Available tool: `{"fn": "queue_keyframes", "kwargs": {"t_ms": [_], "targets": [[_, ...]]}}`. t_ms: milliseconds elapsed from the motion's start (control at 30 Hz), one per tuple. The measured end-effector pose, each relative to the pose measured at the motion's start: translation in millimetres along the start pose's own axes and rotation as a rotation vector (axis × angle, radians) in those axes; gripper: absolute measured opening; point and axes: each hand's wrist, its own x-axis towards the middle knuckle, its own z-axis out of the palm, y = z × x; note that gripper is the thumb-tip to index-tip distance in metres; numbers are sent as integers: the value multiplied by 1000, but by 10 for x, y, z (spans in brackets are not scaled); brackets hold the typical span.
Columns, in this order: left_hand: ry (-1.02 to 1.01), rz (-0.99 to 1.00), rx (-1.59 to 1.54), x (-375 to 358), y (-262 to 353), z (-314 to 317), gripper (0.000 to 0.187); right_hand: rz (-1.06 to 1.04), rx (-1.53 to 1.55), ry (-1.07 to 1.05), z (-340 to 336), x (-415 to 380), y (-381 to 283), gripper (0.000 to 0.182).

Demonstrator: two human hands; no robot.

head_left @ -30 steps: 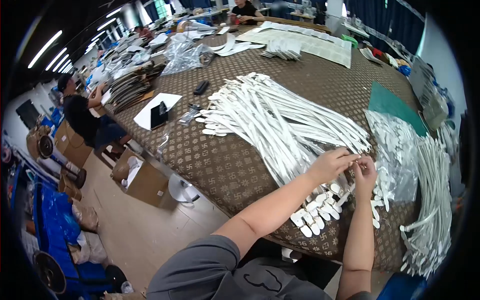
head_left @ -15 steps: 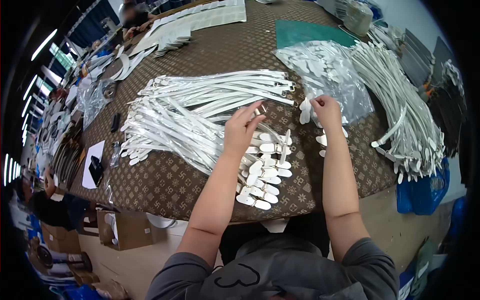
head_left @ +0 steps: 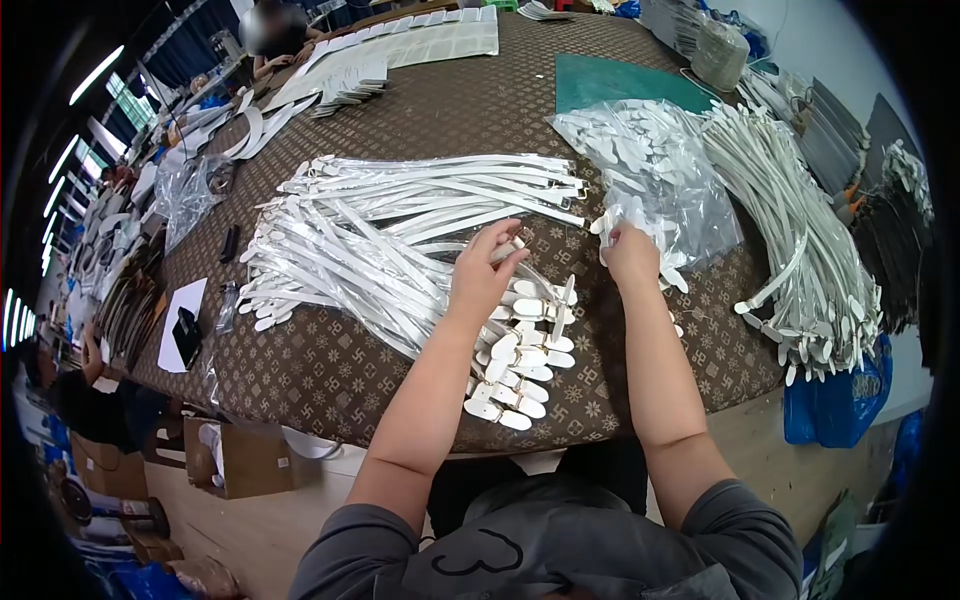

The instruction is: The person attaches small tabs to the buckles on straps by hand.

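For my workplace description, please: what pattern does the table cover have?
The table cover is brown with pale floral and geometric motifs; head view.

Lighting moderate and fairly even over the surface (head_left: 450,110). Lit ceiling tubes (head_left: 97,75) run along the left side; a bright window (head_left: 125,103) shows beside them. Specular glare noted on the plastic-covered straps (head_left: 370,250) and clear bag (head_left: 712,222). Soft shadow beside the right forearm (head_left: 665,365). Heavy barrel distortion; corners black; far background soft.
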Motion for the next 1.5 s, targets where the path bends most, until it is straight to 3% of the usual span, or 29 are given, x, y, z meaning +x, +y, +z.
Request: {"fn": "queue_keyframes", "kwargs": {"t_ms": [267,367,400,500,633,667,767,900,1100,1500], "targets": [[30,-27,-65,3,-104,33,45,4,203,-37,-35,40,55,25],[34,-34,-86,2,-70,12,44,-173,575,75,-46,34,-7,17],[30,-41,-103,1,-48,4,42,-175,576,73,-53,17,-37,17],[10,-39,-141,2,22,-30,36,-180,1178,-198,-146,-85,-198,7],[-39,-69,-236,18,-57,-24,27,-304,1342,-183,-177,-228,-346,4],[-60,-117,-294,17,-102,-11,25,-306,1344,-186,-169,-265,-362,4],[-82,-217,-447,35,-185,-4,24,-680,914,212,-156,-317,-395,6],[-92,-352,-686,68,-199,-56,27,-881,807,319,-128,-325,-428,12],[-91,-465,-932,103,-163,-122,32,-981,761,418,-168,-336,-501,16],[-173,-393,-880,100,-94,-165,34,-980,750,403,-168,-352,-515,17]]}}
